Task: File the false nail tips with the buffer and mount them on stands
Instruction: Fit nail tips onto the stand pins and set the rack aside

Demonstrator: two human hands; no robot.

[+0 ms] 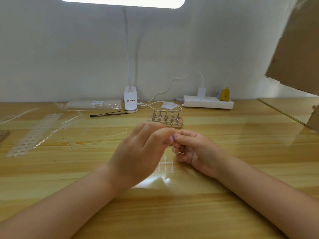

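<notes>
Both hands meet above the middle of the wooden table (224, 135). My left hand (141, 152) is blurred, with its fingers curled round a small pink and purple buffer (172, 139), of which only the end shows. My right hand (193, 149) has its fingertips pinched together right against that buffer; whatever they hold is too small to make out. Just behind the hands, several metal nail stands (165, 119) sit in rows on a wooden base. A clear strip of nail tips (166, 163) lies on the table below the hands.
A clip lamp (130, 100) stands at the back, a black brush (108, 114) lying beside it. A white power strip (208, 102) with a yellow object is at the back right. Clear plastic strips and a perforated sheet (34, 135) lie to the left. Cardboard (296, 49) hangs at right.
</notes>
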